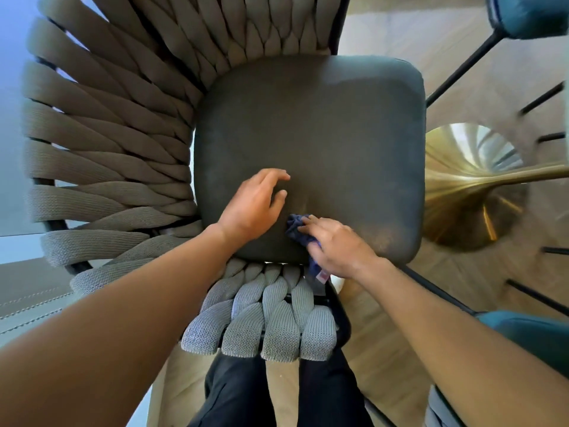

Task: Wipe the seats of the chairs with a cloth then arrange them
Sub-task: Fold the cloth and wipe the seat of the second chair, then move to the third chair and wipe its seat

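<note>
A chair with a dark grey seat cushion [314,134] and a thick woven rope back and arms [101,124] fills the middle of the view. My left hand [255,208] rests on the near left part of the seat, fingers relaxed and spread. A bunched dark blue cloth [297,231] lies at the seat's near edge, and my right hand [338,246] grips it and presses it onto the cushion. Part of the cloth with a small tag hangs over the edge below my palm.
A brass table base [468,192] stands on the wooden floor just right of the chair. Teal seats of other chairs show at the top right [529,13] and lower right [529,334], with thin black legs [458,72] between. My legs stand behind the chair.
</note>
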Tool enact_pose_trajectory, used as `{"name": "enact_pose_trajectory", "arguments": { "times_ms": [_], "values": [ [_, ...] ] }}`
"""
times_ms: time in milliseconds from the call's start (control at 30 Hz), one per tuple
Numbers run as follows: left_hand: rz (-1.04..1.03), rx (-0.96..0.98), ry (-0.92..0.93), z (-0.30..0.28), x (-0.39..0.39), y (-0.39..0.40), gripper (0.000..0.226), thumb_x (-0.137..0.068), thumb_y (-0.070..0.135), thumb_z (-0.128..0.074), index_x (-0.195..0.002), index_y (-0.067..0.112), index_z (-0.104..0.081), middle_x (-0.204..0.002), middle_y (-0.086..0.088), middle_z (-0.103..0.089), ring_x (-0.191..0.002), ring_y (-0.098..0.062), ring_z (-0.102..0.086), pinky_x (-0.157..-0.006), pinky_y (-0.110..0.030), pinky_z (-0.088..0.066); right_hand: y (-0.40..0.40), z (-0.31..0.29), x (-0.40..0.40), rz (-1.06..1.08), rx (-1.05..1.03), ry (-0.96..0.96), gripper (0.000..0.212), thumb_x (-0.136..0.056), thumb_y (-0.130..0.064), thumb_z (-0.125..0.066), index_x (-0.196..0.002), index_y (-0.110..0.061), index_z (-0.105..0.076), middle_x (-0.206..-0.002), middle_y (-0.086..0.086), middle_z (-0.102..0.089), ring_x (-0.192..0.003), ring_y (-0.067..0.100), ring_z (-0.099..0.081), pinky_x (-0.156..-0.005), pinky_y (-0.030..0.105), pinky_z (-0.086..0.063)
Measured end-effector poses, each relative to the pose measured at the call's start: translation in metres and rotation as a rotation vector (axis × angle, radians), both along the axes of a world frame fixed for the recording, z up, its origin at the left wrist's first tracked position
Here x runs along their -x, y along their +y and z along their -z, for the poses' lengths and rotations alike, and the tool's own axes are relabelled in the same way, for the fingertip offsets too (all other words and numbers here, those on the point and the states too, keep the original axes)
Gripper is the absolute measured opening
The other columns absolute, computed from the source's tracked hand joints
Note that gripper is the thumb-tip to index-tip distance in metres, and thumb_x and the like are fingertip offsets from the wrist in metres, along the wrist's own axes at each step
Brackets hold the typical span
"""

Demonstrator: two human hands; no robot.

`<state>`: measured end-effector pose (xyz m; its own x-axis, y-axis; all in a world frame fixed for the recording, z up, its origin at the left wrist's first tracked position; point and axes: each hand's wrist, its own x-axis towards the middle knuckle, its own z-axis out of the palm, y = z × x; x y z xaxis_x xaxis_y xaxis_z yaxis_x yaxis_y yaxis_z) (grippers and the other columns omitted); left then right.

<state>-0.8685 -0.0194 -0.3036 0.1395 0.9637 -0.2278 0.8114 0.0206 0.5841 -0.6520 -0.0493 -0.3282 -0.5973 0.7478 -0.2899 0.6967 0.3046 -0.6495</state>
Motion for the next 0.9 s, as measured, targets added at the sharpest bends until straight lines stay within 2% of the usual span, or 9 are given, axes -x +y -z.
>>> {"name": "enact_pose_trajectory", "arguments": {
  "times_ms": [133, 200, 267, 400, 500, 600, 700, 800, 900],
  "values": [
    [0.006, 0.173, -0.088, -0.037, -0.004, 0.01, 0.03, -0.103, 0.028, -0.051, -0.129, 0.014, -0.058, -0.13, -0.003, -0.061, -0.12, -0.019, -0.057, -0.104, -0.024, -0.038, 0.007, -0.061, -0.001, 0.558, 0.485, 0.173, 0.034, -0.086, -0.019, -0.047, -0.109, -0.027, -0.07, -0.095, 0.001, -0.073, -0.08, 0.01, -0.066, -0.073, 0.027, -0.053],
    [0.072, 0.312, -0.111, -0.065, -0.015, 0.012, 0.034, -0.106, 0.035, -0.045, -0.131, 0.015, -0.057, -0.128, 0.001, -0.06, -0.118, -0.013, -0.054, -0.096, -0.016, -0.032, 0.003, -0.096, 0.0, 0.822, 0.602, 0.38, 0.031, -0.092, -0.007, -0.043, -0.112, -0.014, -0.066, -0.076, 0.016, -0.066, -0.054, 0.011, -0.059, -0.046, 0.022, -0.045],
    [0.143, 0.381, -0.112, -0.091, -0.026, 0.01, 0.037, -0.107, 0.041, -0.04, -0.13, 0.018, -0.057, -0.124, 0.003, -0.061, -0.111, -0.01, -0.052, -0.091, -0.02, -0.033, -0.005, -0.131, -0.003, 0.979, 0.645, 0.526, 0.029, -0.097, 0.001, -0.039, -0.115, -0.002, -0.061, -0.071, 0.021, -0.058, -0.046, 0.016, -0.053, -0.038, 0.017, -0.036],
    [0.19, 0.354, -0.139, -0.146, -0.052, 0.004, 0.039, -0.106, 0.043, -0.039, -0.132, 0.019, -0.056, -0.126, 0.0, -0.062, -0.116, -0.016, -0.055, -0.094, -0.025, -0.037, -0.036, -0.19, -0.017, 1.07, 0.506, 0.512, 0.03, -0.097, 0.002, -0.04, -0.111, -0.003, -0.066, -0.078, 0.01, -0.064, -0.063, 0.012, -0.059, -0.052, 0.021, -0.045],
    [0.326, 0.31, -0.086, -0.181, -0.076, -0.012, 0.04, -0.106, 0.04, -0.042, -0.134, 0.015, -0.055, -0.13, -0.004, -0.063, -0.12, -0.021, -0.058, -0.1, -0.03, -0.041, -0.074, -0.219, -0.037, 1.106, 0.371, 0.356, 0.032, -0.098, -0.005, -0.043, -0.108, -0.023, -0.067, -0.089, -0.006, -0.067, -0.073, -0.002, -0.061, -0.069, 0.017, -0.047],
    [0.529, 0.242, -0.015, -0.213, -0.103, -0.037, 0.044, -0.106, 0.043, -0.043, -0.139, 0.016, -0.053, -0.138, -0.005, -0.059, -0.126, -0.023, -0.056, -0.105, -0.033, -0.04, -0.119, -0.24, -0.057, 1.225, 0.351, 0.313, 0.032, -0.098, -0.008, -0.044, -0.115, -0.02, -0.067, -0.106, 0.004, -0.069, -0.096, 0.019, -0.063, -0.087, 0.034, -0.049],
    [0.768, 0.232, 0.031, -0.245, -0.141, -0.069, 0.039, -0.108, 0.03, -0.042, -0.136, 0.007, -0.057, -0.141, -0.011, -0.056, -0.129, -0.028, -0.052, -0.103, -0.03, -0.036, -0.167, -0.256, -0.078, 1.362, 0.348, 0.344, 0.032, -0.098, -0.006, -0.043, -0.12, -0.006, -0.066, -0.109, 0.016, -0.068, -0.095, 0.021, -0.059, -0.08, 0.029, -0.044],
    [0.898, 0.238, 0.036, -0.258, -0.186, -0.103, 0.038, -0.108, 0.031, -0.041, -0.136, 0.011, -0.058, -0.143, -0.009, -0.055, -0.132, -0.027, -0.05, -0.103, -0.03, -0.035, -0.216, -0.269, -0.102, 1.486, 0.301, 0.396, 0.032, -0.096, -0.009, -0.044, -0.117, -0.014, -0.067, -0.104, 0.004, -0.065, -0.094, 0.016, -0.057, -0.072, 0.018, -0.043],
    [0.942, 0.265, 0.019, -0.259, -0.225, -0.144, 0.043, -0.106, 0.04, -0.043, -0.141, 0.016, -0.053, -0.14, -0.007, -0.058, -0.127, -0.024, -0.055, -0.105, -0.036, -0.042, -0.273, -0.276, -0.125, 1.594, 0.232, 0.504, 0.025, -0.089, -0.016, -0.046, -0.096, -0.027, -0.067, -0.09, 0.002, -0.065, -0.084, 0.016, -0.059, -0.079, 0.035, -0.046]
  ]
}}
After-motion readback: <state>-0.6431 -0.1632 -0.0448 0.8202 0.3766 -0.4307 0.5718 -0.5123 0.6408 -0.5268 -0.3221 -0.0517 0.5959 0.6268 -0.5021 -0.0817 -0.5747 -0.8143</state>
